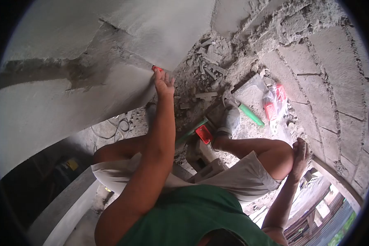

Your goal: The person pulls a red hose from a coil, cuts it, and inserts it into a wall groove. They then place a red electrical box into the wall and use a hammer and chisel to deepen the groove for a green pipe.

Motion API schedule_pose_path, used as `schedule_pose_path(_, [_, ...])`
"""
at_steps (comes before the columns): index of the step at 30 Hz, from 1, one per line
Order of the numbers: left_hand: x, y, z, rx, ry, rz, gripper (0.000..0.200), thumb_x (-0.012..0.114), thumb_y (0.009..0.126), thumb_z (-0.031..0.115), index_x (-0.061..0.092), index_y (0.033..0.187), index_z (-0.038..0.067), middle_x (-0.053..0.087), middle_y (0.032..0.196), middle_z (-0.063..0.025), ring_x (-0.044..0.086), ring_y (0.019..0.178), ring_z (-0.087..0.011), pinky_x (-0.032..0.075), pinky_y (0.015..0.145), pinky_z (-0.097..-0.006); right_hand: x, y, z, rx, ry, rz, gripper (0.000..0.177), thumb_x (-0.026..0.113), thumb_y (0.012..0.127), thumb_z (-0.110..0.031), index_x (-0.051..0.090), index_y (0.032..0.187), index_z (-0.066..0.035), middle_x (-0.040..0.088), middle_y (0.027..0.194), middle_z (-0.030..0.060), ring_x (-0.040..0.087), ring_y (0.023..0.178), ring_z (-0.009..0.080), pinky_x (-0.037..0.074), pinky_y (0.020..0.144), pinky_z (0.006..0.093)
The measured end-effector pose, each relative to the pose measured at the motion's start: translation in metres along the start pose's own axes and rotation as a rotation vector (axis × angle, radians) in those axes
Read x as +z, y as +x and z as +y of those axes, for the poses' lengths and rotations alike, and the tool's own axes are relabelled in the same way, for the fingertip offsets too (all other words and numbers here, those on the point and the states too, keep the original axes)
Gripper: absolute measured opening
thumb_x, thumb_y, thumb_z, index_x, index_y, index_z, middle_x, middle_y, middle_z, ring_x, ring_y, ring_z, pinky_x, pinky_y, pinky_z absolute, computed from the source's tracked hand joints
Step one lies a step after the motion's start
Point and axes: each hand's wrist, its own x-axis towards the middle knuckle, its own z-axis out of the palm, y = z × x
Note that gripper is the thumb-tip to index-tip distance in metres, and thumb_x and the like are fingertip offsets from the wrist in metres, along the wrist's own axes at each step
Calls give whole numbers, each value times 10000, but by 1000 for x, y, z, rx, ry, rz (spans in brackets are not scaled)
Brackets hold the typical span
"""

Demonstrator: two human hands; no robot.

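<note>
My left hand (pixel 165 84) reaches up to the edge of the pale wall (pixel 110 88). Its thumb and forefinger pinch a small red box (pixel 156 68), set at the wall's edge at the end of a dark chased groove; most of it is hidden by my fingers. The other fingers of that hand are loosely apart. My right hand (pixel 301 158) rests beside my bent knee with fingers stretched out, nothing visible in it. A similar red plastic electrical box (pixel 203 134) lies on the ground near my foot.
A hammer with a green handle (pixel 251 115) lies on a slab. Beside it is a clear plastic bag (pixel 274 102) of red boxes. Broken rubble (pixel 207 61) fills the corner. A block wall (pixel 315 90) stands right; a cable (pixel 119 125) lies left.
</note>
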Motion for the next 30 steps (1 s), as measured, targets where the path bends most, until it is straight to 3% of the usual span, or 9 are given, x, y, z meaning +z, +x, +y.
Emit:
schedule_pose_path(10, [1, 12, -12, -39, -43, -44, 1043, 615, 829, 713, 157, 1572, 141, 91, 1652, -37, 74, 1525, -265, 82, 1191, -543, 0, 4, 2, -11, -18, -25, 417, 552, 1023, -348, 631, 1143, 43, 587, 833, 15, 497, 763, 85, 409, 697, 216])
schedule_pose_path(14, [-9, 19, -7, -92, -49, -68, 1058, 634, 824, 700, 160, 1570, 119, 88, 1653, -39, 68, 1525, -264, 89, 1191, -541, 2, 6, 3, 10, -19, -20, 439, 538, 1028, -358, 623, 1137, 60, 572, 826, 19, 480, 761, 85, 394, 693, 212])
schedule_pose_path(16, [-4, 15, -9, -60, -64, -14, 1060, 690, 805, 660, 254, 1533, 24, 136, 1643, -74, 115, 1514, -284, 110, 1196, -535, 4, 5, -2, 23, -27, -40, 437, 538, 1028, -355, 621, 1140, 59, 571, 827, 19, 482, 763, 83, 396, 693, 211])
schedule_pose_path(20, [-2, 11, -8, -32, -35, -29, 1024, 646, 848, 653, 210, 1549, 47, 139, 1641, -78, 94, 1519, -261, 72, 1200, -505, 3, 8, -3, 17, -54, -73, 432, 538, 1028, -349, 617, 1155, 56, 569, 827, 19, 477, 758, 79, 395, 685, 207])
schedule_pose_path(22, [-3, 6, -9, -66, 4, 37, 927, 642, 859, 626, 325, 1489, 24, 290, 1577, -127, 312, 1426, -259, 283, 1116, -474, 6, 6, -7, 38, -51, -64, 430, 538, 1028, -350, 620, 1156, 53, 568, 826, 18, 470, 752, 78, 392, 681, 208])
schedule_pose_path(23, [-5, 2, -14, -60, 9, 35, 927, 642, 859, 626, 325, 1489, 24, 290, 1577, -127, 312, 1426, -259, 283, 1116, -474, 8, 5, -7, 55, -51, -53, 429, 538, 1028, -350, 623, 1157, 50, 568, 825, 17, 464, 746, 77, 389, 676, 209])
schedule_pose_path(25, [-35, 6, -49, -189, 219, 127, 781, 639, 863, 597, 493, 1348, 3, 551, 1330, -126, 548, 1128, -233, 441, 845, -393, 6, 9, -4, 53, -52, -46, 429, 530, 1030, -354, 629, 1153, 45, 567, 821, 8, 453, 735, 71, 373, 663, 206])
schedule_pose_path(27, [-62, -19, -88, -230, 423, -11, 667, 663, 850, 555, 592, 1235, 15, 647, 1067, -62, 585, 879, -202, 394, 639, -331, 3, 12, -3, -4, -152, -92, 425, 523, 1032, -352, 636, 1145, 41, 569, 822, 1, 456, 734, 66, 368, 657, 202])
schedule_pose_path(30, [-57, -88, -127, -202, 855, -164, 557, 705, 823, 531, 677, 1018, 10, 629, 898, -54, 597, 836, -221, 455, 698, -361, 9, 8, -5, 34, -142, -31, 424, 518, 1033, -351, 639, 1142, 40, 569, 821, -2, 455, 731, 62, 362, 650, 202])
